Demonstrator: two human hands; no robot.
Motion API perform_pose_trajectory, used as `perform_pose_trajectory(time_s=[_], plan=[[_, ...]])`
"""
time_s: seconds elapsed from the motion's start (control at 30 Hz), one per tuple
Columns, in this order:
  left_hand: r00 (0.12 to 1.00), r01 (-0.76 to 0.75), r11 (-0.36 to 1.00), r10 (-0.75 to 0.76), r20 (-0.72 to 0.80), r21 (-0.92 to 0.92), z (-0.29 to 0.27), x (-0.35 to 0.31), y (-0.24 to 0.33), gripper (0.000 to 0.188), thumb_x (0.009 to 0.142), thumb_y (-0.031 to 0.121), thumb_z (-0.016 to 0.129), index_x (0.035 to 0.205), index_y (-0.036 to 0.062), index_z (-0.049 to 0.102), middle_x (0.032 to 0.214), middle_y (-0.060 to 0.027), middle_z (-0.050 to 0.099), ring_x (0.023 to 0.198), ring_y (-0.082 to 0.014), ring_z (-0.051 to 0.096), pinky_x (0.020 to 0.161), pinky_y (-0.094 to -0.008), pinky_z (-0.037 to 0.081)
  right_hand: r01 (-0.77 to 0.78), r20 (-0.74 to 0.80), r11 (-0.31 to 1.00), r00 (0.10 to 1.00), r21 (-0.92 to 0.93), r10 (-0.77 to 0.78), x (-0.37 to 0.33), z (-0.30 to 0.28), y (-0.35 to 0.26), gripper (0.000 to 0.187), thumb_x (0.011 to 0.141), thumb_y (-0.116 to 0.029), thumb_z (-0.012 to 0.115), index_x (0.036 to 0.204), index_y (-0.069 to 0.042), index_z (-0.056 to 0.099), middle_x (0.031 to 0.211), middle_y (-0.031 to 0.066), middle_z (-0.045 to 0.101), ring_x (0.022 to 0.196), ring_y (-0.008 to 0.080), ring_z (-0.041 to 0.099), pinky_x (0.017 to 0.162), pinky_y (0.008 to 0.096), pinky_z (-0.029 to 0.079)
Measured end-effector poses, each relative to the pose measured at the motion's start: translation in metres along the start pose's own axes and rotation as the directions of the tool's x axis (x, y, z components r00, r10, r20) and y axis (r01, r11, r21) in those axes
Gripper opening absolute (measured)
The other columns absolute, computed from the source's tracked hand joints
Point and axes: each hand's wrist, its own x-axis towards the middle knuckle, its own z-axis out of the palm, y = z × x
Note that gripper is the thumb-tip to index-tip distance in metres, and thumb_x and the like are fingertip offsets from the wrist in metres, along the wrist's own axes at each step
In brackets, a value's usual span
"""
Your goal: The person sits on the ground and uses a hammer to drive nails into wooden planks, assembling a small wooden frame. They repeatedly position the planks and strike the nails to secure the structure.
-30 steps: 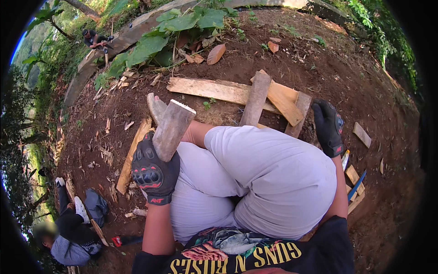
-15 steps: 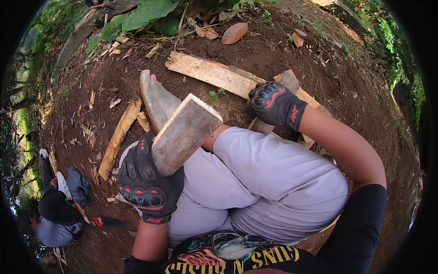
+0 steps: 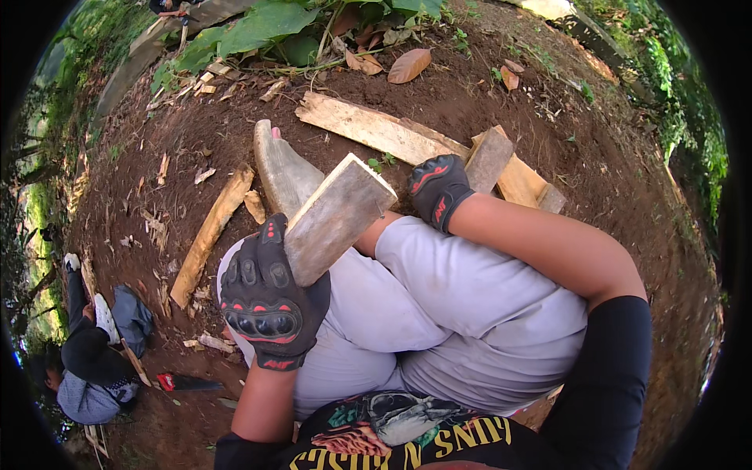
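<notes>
My left hand (image 3: 265, 305), in a black glove with red marks, is wrapped round a short wooden block (image 3: 341, 219). The block is tilted above my bent legs, its pale cut edge facing away from me. My right hand (image 3: 440, 190), gloved the same way, is closed just beyond my right knee. Its fingers curl out of sight, so anything in them is hidden. Right beside it, a short grey-brown wooden piece (image 3: 490, 160) lies across a pale board (image 3: 518, 180). A longer rough plank (image 3: 376, 129) stretches away to the left on the soil.
My foot in a worn boot (image 3: 283, 168) rests on the soil. A split wood strip (image 3: 211, 235) lies to its left. At the far left a person (image 3: 98, 368) sits near a red-handled saw (image 3: 184, 382). Leafy plants (image 3: 266, 30) and wood scraps (image 3: 215, 74) are at the back.
My right hand has moved left and toward me, uncovering more of the grey-brown piece. My left hand and the block have shifted slightly right and up in view.
</notes>
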Motion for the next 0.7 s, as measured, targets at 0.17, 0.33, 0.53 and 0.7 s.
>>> perform_pose_trajectory(time_s=[0.17, 0.33, 0.53, 0.7], plan=[[0.998, -0.047, 0.999, 0.046, -0.049, -0.010, 0.002, -0.001, -0.006, 0.070, 0.078, 0.027, 0.084, 0.139, 0.0016, 0.062, 0.114, -0.0185, 0.069, 0.098, -0.0362, 0.068, 0.085, -0.0484, 0.053, 0.021, 0.065, 1.000, 0.998, 0.012, -0.021, 0.003, -0.002, 0.008, 0.024, 0.087, -0.024, 0.069, 0.106, -0.015, 0.080, 0.108, 0.0066, 0.078, 0.107, 0.0260, 0.074, 0.083, 0.0407, 0.056], [1.000, -0.010, 0.999, 0.010, 0.009, -0.052, 0.000, -0.001, -0.012, 0.070, 0.077, 0.027, 0.084, 0.139, 0.0016, 0.062, 0.114, -0.0175, 0.068, 0.096, -0.0341, 0.068, 0.083, -0.0470, 0.053, 0.026, -0.035, 0.999, 0.999, 0.037, -0.025, 0.011, 0.013, 0.017, 0.024, 0.085, -0.024, 0.071, 0.103, -0.012, 0.080, 0.105, 0.0128, 0.078, 0.102, 0.0302, 0.076, 0.083, 0.0439, 0.059], [0.999, -0.016, 0.996, 0.020, 0.039, -0.092, -0.004, 0.000, -0.015, 0.069, 0.077, 0.025, 0.082, 0.138, 0.0005, 0.062, 0.108, -0.0168, 0.067, 0.089, -0.0330, 0.067, 0.076, -0.0465, 0.052, 0.070, -0.001, 0.970, 0.997, 0.232, -0.072, 0.016, 0.009, 0.040, 0.027, 0.079, -0.031, 0.075, 0.092, -0.008, 0.079, 0.096, 0.0214, 0.076, 0.093, 0.0393, 0.075, 0.079, 0.0500, 0.058], [1.000, 0.024, 0.994, -0.022, 0.021, -0.103, 0.000, -0.002, -0.014, 0.071, 0.073, 0.027, 0.083, 0.137, 0.0043, 0.062, 0.110, -0.0183, 0.067, 0.093, -0.0361, 0.068, 0.080, -0.0499, 0.053, 0.190, 0.012, 0.903, 0.978, 0.386, -0.210, 0.019, 0.012, 0.053, 0.037, 0.082, -0.040, 0.077, 0.091, -0.005, 0.077, 0.089, 0.0226, 0.073, 0.088, 0.0398, 0.073, 0.078, 0.0501, 0.056]])
